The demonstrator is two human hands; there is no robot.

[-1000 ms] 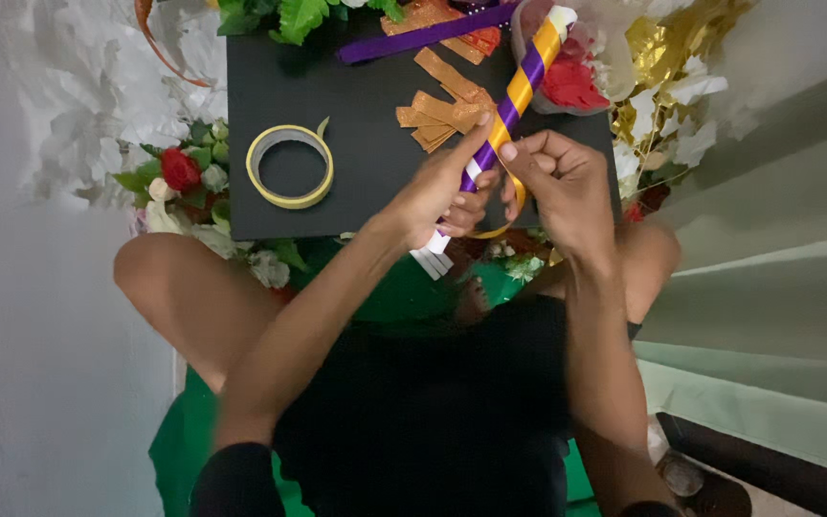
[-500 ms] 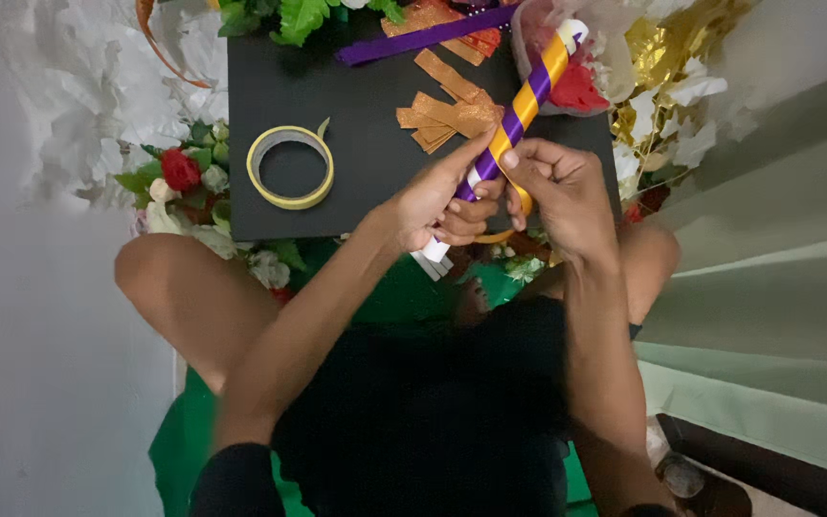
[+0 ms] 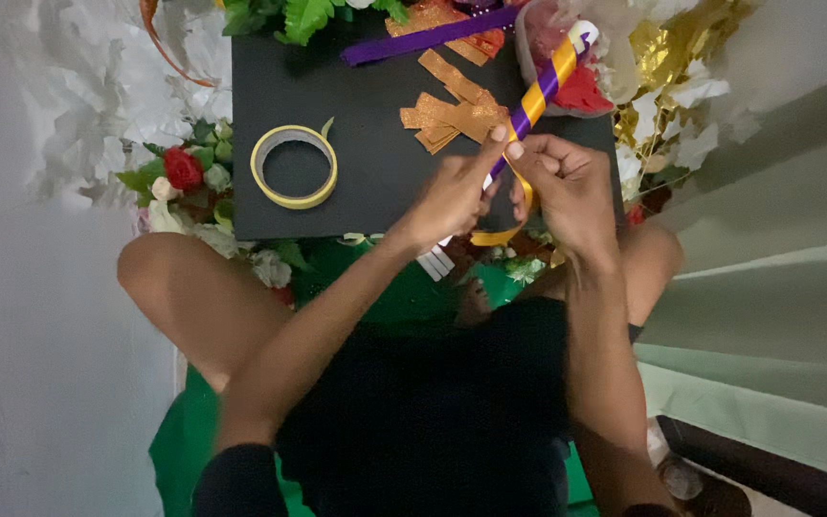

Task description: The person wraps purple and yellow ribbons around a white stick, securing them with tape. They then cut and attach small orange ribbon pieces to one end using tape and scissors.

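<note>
On our black board [image 3: 375, 182] lies a yellow tape ring [image 3: 294, 167], then our left hand [image 3: 452, 196] and right hand [image 3: 567, 187] pinch the purple-and-orange wrapped stick [image 3: 540, 91], each grip closed on it, slanting up toward gold leaves [image 3: 667, 43]

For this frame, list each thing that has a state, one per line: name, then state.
Stick: held tilted over the board, partly wrapped in orange and purple ribbon.
Orange ribbon: loose end looping below the hands.
Left hand: pinching the stick.
Right hand: pinching the stick, ribbon at its fingers.
Tape roll: lying flat on the black board, untouched.
Glitter strips: cut, lying loose.
Purple ribbon: lying flat, unused.
</note>
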